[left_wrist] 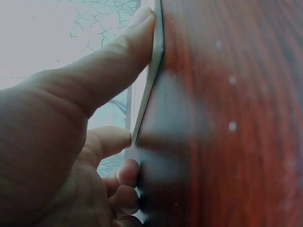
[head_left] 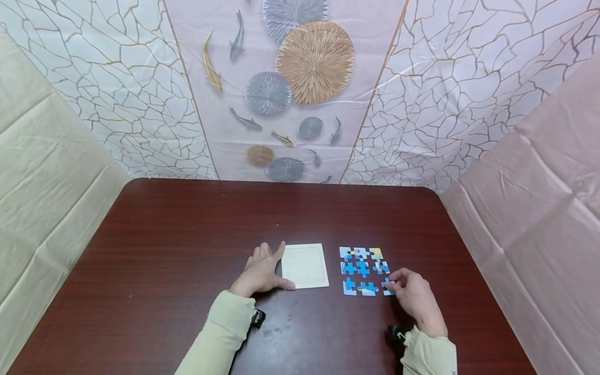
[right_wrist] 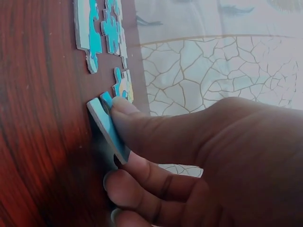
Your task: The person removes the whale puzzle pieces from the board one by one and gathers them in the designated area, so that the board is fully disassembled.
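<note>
A square off-white puzzle tray [head_left: 304,265] lies flat mid-table. My left hand [head_left: 259,271] holds its left side, thumb on the near edge and index finger at the far corner; the left wrist view shows the thumb [left_wrist: 120,49] against the tray's rim [left_wrist: 147,90]. To the right, several blue jigsaw pieces [head_left: 362,269] lie in loose rows, small gaps between them. My right hand [head_left: 414,297] pinches the near-right jigsaw piece [head_left: 388,287]. In the right wrist view this piece [right_wrist: 110,127] is tilted between thumb [right_wrist: 142,130] and fingers, one edge raised off the table.
The dark reddish-brown table [head_left: 154,271] extends around the tray and pieces. Behind it hangs a patterned curtain [head_left: 281,130], with plain cloth walls at left [head_left: 42,172] and right [head_left: 534,172]. Other pieces [right_wrist: 111,30] lie just beyond the right hand.
</note>
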The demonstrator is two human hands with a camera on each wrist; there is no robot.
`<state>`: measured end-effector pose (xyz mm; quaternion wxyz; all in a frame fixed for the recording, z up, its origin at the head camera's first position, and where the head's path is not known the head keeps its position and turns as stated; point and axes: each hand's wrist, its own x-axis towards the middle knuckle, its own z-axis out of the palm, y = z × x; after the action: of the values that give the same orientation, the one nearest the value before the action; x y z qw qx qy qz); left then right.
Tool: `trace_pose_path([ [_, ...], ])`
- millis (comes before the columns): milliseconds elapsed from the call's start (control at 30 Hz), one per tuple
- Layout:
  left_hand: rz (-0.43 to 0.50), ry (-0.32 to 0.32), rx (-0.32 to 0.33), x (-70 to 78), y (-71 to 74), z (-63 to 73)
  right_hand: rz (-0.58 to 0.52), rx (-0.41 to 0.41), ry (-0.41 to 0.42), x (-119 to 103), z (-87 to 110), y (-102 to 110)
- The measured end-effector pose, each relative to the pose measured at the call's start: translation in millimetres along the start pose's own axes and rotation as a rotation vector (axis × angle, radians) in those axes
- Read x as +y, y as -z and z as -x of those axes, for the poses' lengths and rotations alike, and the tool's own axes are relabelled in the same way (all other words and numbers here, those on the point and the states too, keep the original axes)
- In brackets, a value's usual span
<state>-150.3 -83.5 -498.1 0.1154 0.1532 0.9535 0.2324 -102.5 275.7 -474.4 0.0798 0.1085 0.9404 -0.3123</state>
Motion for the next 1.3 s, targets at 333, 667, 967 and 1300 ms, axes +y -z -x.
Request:
trace_pose_path([
  [333, -0.006, 0.005, -0.002, 1.2, 1.6, -0.4, -0.010, -0.022, 0.002, -1.1, 0.5, 2.4],
  [667, 0.002, 0.006, 0.001, 2.2, 2.7, 1.0, -0.012, -0.023, 0.005, -0.2, 0.4, -0.6],
  [967, 0.011, 0.008, 0.002, 2.8, 2.7, 1.4, -0.006, -0.017, -0.012, 0.2, 0.2, -1.8],
  [1300, 0.008, 0.010, 0.006, 2.3, 1.8, 0.9, -0.007, -0.027, -0.008, 0.8, -0.1, 0.0],
])
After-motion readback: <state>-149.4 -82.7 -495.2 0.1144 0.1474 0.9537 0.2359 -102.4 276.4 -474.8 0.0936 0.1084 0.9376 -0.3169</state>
